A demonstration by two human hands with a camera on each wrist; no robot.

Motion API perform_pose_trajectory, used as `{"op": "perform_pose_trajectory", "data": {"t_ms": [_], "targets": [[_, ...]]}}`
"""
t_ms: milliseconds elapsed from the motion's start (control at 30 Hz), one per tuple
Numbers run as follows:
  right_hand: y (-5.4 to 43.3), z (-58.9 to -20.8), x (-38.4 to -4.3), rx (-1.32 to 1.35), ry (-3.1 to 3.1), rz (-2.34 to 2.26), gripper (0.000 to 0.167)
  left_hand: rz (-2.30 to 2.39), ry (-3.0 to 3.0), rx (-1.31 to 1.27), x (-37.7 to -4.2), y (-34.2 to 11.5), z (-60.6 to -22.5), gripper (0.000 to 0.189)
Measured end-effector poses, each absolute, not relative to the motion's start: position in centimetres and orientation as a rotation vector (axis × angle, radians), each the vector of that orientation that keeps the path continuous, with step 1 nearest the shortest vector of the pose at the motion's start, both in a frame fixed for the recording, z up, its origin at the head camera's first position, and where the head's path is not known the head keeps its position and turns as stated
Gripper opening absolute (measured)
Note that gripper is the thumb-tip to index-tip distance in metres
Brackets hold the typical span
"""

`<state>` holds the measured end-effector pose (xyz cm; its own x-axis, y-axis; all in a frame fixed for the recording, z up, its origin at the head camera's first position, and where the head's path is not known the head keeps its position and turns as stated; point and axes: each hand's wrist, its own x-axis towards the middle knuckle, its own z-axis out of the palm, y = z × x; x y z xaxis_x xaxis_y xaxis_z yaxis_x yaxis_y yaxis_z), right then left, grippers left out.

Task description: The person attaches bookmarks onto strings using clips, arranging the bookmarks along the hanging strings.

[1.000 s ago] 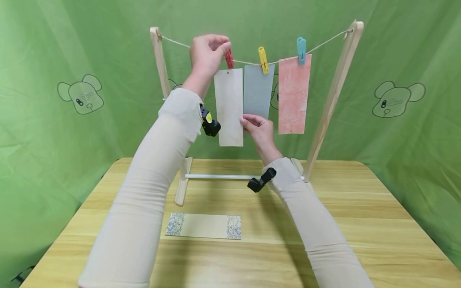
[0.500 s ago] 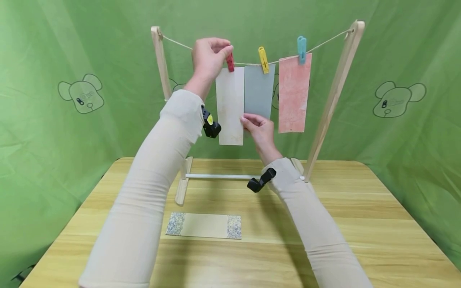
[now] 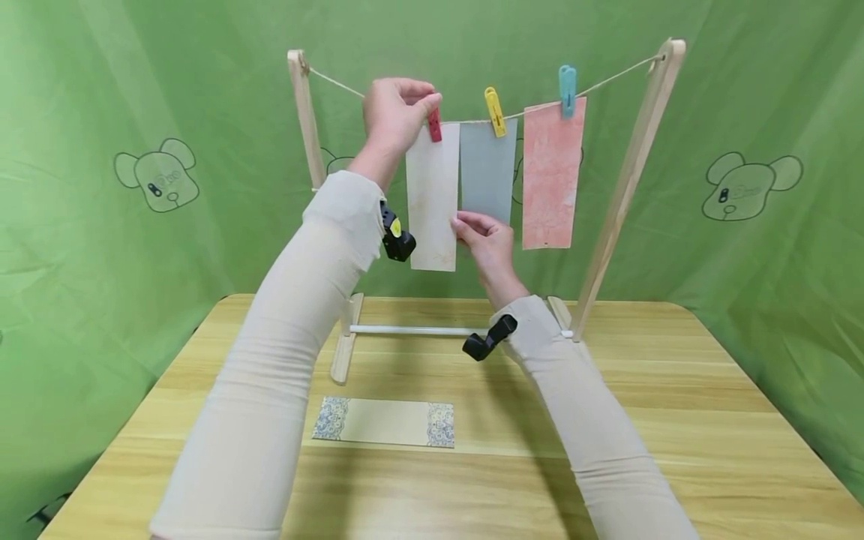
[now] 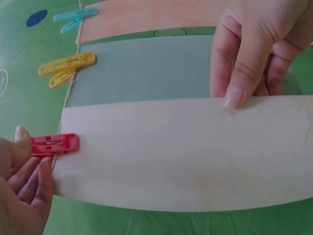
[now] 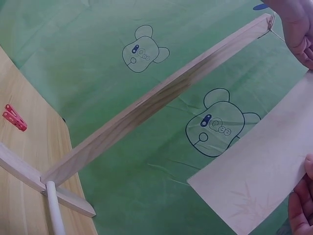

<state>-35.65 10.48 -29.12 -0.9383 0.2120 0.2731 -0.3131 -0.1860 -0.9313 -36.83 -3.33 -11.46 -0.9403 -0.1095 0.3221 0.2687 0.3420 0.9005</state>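
Observation:
My left hand [image 3: 394,116] pinches a red clothespin [image 4: 61,144] by its handle end. The clothespin overlaps the top edge of a cream card [image 3: 430,202], right at the string [image 3: 617,81]. Lower down, my right hand [image 3: 493,251] pinches that card's right edge between thumb and fingers. Faint plant drawings show on the card's lower end in the right wrist view. Beside it a grey-blue card [image 3: 486,169] hangs from a yellow clothespin [image 3: 495,112], partly behind my right hand. Farther right, a pink card [image 3: 552,180] hangs from a light blue clothespin [image 3: 567,91].
The string runs between two wooden posts [image 3: 634,180], joined low down by a white rod [image 3: 412,330]. On the wooden table [image 3: 675,420] lies a cream card with blue lace patterns [image 3: 386,421]. Another red clothespin [image 5: 14,118] lies on the table in the right wrist view.
My left hand has come down slightly and to the right, bringing the red clothespin over the card's top edge. The cream card has risen a little; my right hand keeps its grip.

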Motion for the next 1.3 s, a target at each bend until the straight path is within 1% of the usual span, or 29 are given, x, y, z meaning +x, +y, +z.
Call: {"op": "perform_pose_trajectory", "data": {"t_ms": [267,500,700,1033,1200,1300], "targets": [[10.6,-29.2,-35.7,0.104,-1.741,2.203,0.01,-1.693,-2.32,-0.174,-36.8,-3.3,-11.4,0.027],[10.7,-29.3,-35.7,0.11,-1.743,2.213,0.016,-1.76,-2.329,-0.221,-36.6,-3.3,-11.2,0.035],[10.8,-29.6,-35.8,0.113,-1.755,2.221,0.012,-1.793,-2.293,-0.26,-36.2,-3.5,-11.4,0.04],[11.8,-31.1,-35.7,0.147,-1.857,2.218,0.026,-1.892,-2.12,-0.343,-35.5,-5.2,-12.3,0.041],[12.3,-32.4,-34.5,0.098,-1.934,2.29,0.03,-1.939,-2.05,-0.366,-34.3,-6.9,-13.2,0.042],[12.4,-33.1,-33.4,0.107,-2.01,2.284,0.029,-1.971,-2.006,-0.386,-33.3,-8.3,-14.5,0.041]]}}
